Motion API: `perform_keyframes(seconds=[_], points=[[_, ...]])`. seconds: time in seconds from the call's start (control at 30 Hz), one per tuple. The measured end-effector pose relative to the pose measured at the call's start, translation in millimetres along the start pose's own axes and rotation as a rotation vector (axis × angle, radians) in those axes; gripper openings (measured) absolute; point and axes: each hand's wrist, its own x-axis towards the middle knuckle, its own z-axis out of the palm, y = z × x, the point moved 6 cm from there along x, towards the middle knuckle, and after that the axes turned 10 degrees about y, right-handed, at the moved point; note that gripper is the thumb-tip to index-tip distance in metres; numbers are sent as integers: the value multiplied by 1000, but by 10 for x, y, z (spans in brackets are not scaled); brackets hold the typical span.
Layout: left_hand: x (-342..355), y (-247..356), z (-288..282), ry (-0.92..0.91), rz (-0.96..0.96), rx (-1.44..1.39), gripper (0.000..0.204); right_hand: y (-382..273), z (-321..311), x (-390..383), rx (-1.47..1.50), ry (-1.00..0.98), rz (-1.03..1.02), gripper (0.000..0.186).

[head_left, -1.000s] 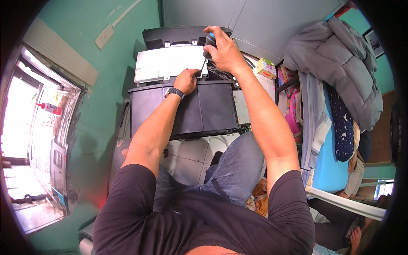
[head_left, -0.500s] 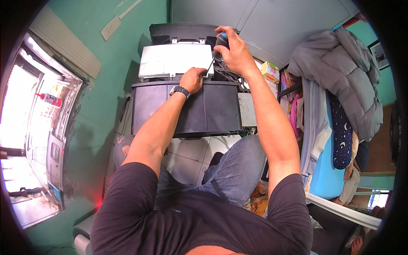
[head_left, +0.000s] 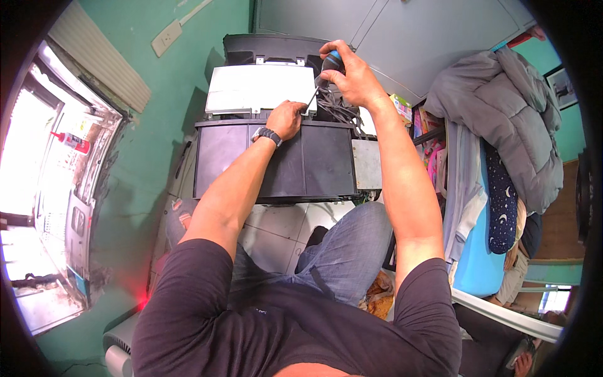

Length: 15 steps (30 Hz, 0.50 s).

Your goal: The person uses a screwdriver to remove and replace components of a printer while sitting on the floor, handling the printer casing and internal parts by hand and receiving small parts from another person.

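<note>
My right hand (head_left: 347, 72) is wrapped round the dark handle of a screwdriver (head_left: 331, 63) with a blue band, held upright at a slant. Its thin shaft runs down to the lower-right corner of a white rectangular panel (head_left: 257, 88) with small metal tabs. My left hand (head_left: 286, 116), with a dark watch, has its fingers closed at that corner beside the shaft's tip; what they hold is hidden. The panel sits on a black plastic appliance (head_left: 270, 157), with a dark raised part (head_left: 270, 47) behind it and a tangle of cables (head_left: 339, 110) at its right.
A green wall (head_left: 113, 207) and bright opening (head_left: 38, 195) are left, grey cabinet doors (head_left: 389, 31) behind. At right stand a small colourful box (head_left: 400, 105) and a bed with a grey quilt (head_left: 490, 107). Another person's hand (head_left: 522, 363) shows at lower right.
The view has shifted slightly, moving the scene a little rightward in the picture. Both hands stay at the panel's corner with the screwdriver; I see no clear change in their grips.
</note>
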Motion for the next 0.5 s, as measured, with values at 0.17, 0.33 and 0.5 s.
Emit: perform_keyframes(seconds=[0.17,0.33,0.5], points=[[9,22,22,-10,21,33,32,-19,2,-45,-382,157,151,49],[42,25,35,40,11,-36,26,107,-82,108,-275,242,-83,48],[83,-13,-5,4,-110,-127,28,-227,-35,133,-652,-35,109,49]])
